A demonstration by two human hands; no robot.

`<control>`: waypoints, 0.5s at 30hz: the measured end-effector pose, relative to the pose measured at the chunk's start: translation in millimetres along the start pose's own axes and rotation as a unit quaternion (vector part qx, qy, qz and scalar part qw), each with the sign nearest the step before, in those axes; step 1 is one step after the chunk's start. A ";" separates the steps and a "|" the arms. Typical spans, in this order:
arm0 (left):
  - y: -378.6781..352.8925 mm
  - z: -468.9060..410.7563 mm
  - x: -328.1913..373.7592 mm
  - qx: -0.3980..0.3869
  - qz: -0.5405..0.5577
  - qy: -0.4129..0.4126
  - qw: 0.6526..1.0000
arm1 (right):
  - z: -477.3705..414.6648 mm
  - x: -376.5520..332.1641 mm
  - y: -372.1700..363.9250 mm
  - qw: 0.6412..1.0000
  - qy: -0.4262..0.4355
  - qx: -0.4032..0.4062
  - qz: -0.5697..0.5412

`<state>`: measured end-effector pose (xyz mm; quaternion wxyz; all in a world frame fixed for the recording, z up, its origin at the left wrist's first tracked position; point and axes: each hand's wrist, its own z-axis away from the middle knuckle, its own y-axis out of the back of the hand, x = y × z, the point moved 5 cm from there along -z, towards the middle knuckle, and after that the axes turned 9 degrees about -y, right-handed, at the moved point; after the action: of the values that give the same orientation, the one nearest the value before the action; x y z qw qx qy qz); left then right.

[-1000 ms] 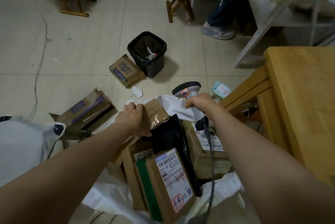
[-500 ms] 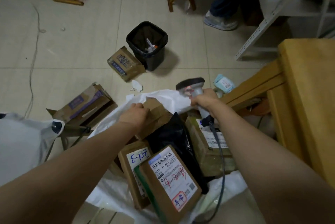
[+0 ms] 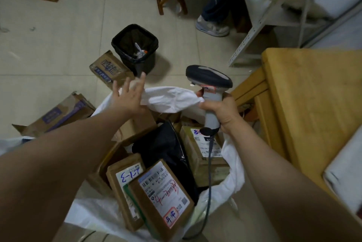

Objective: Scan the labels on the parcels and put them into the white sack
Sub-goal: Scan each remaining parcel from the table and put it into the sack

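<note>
White cloth is seen in the middle: the white sack (image 3: 172, 98) lies open on the floor, and its far rim is stretched between the two hands. The left hand (image 3: 127, 100) is held over that rim. Its fingers (image 3: 141, 83) are spread wide and straight, and nothing is held in them. Whether the rim is touched by the palm cannot be told.

The scanner (image 3: 208, 79) is held by the right hand (image 3: 221, 110). Its grey handle is gripped tight by the curled fingers (image 3: 203, 105), and its dark head sits just above them. A fold of the sack reaches right up to these fingers. A dark cable (image 3: 209, 165) hangs down from the handle, below the right fingers.

Parcels are packed in the sack, nearer to the person than both sets of fingers. A black bag parcel (image 3: 166, 149) is seen between the two arms. A brown box (image 3: 203, 155) lies under the right fingers. Two labelled boxes lean together at the near end: one with red writing (image 3: 164, 198) and one with blue writing (image 3: 125, 181).

Past the left fingers a black bin (image 3: 135, 48) is seen on the floor, with a small box (image 3: 108, 67) touching it. A torn box (image 3: 58, 114) lies to the left of the left fingers. A wooden table (image 3: 313, 104) stands to the right of the right fingers.
</note>
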<state>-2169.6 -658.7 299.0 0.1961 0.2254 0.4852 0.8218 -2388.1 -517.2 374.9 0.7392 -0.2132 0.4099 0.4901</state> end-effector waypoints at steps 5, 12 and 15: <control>61.0 -10.5 -1.1 0.037 -0.080 0.037 0.995 | 11.8 -10.0 8.6 0.999 -0.012 0.033 0.013; 100.8 3.5 -5.4 0.095 0.048 0.044 0.993 | 29.5 -7.0 3.6 0.991 -0.049 0.076 0.102; 70.4 48.3 -6.7 0.104 0.083 0.098 0.986 | 41.5 2.1 8.0 0.987 -0.074 0.080 0.117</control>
<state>-2144.4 -659.9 380.8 0.0541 0.2025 0.5641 0.7987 -2378.4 -482.9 397.7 0.7192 -0.0674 0.4143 0.5536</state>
